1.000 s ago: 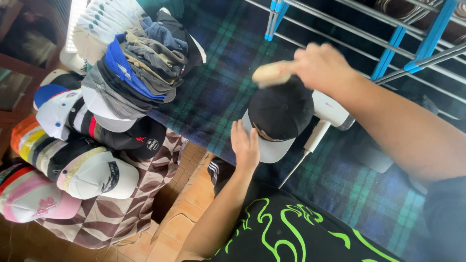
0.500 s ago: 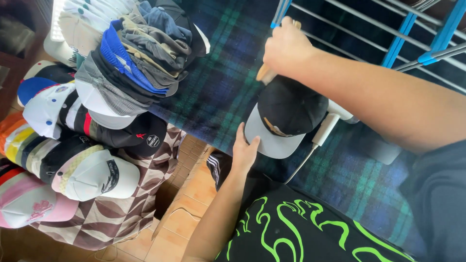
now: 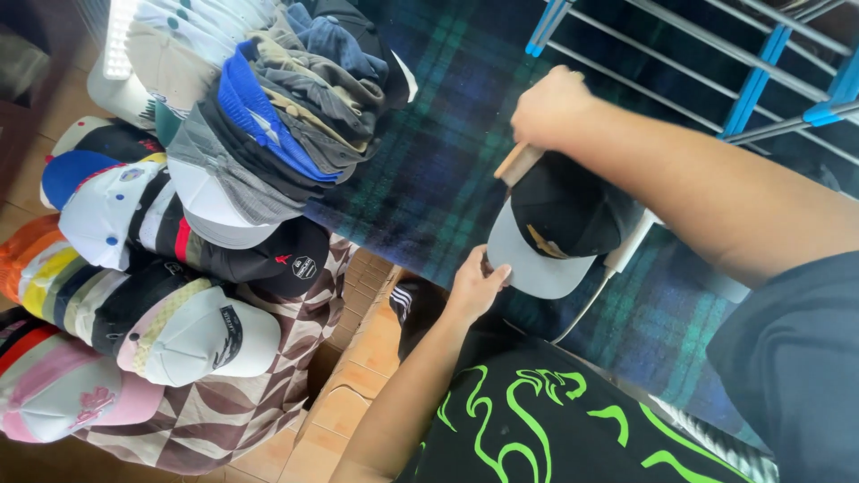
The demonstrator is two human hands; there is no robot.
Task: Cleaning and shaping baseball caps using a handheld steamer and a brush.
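Bare forearms; dark blue sleeve [image 3: 796, 349]; black shorts [image 3: 555, 429], neon-green pattern.

A single head-worn camera looks steeply down from close above the person's own arms. It faces a dark green-and-blue plaid cloth [image 3: 429, 170], with stacked caps [image 3: 224, 179] at left.

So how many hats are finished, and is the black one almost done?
Stacks of many-coloured caps lie piled at the side; whether they are finished cannot be told. In hand: the black cap with a grey brim, left hand on the brim, right hand gripping a wooden handle against its crown.
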